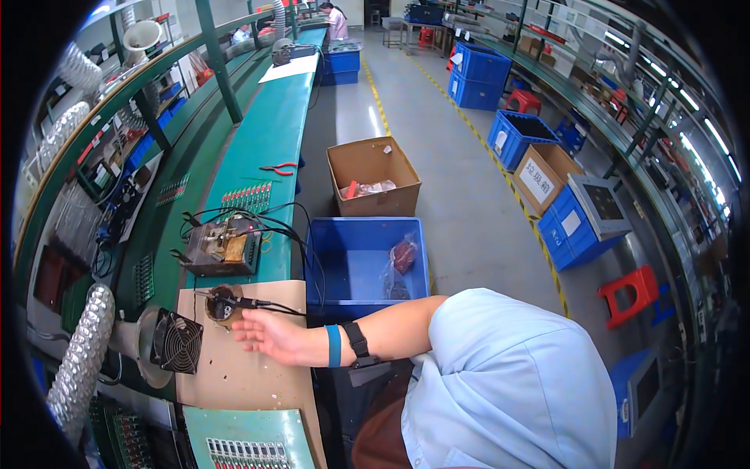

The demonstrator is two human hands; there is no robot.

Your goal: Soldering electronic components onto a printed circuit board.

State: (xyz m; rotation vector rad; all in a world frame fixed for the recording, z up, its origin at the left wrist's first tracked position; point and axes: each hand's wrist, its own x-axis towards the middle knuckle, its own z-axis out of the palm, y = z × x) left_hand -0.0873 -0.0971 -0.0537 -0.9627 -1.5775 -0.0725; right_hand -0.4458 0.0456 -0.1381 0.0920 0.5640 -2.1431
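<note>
My right hand (269,336) is over the brown board on the bench, palm partly turned up. Its fingers are apart and I see nothing in them. Right beside the fingertips is a black-handled tool with a cable, apparently a soldering iron (251,302), resting at a round brown pot (225,310). My forearm wears a blue band (334,345) and a black strap. My left hand is out of view. Below my hand, a green panel (242,426) bears a row of small circuit boards (248,454).
A square black fan (178,341) stands left of my hand. Beyond the pot are a wired machine (224,244), several circuit boards (247,198) and red-handled pliers (279,168). A blue bin (355,300) and a cardboard box (379,205) flank the bench. A person (336,23) is far off.
</note>
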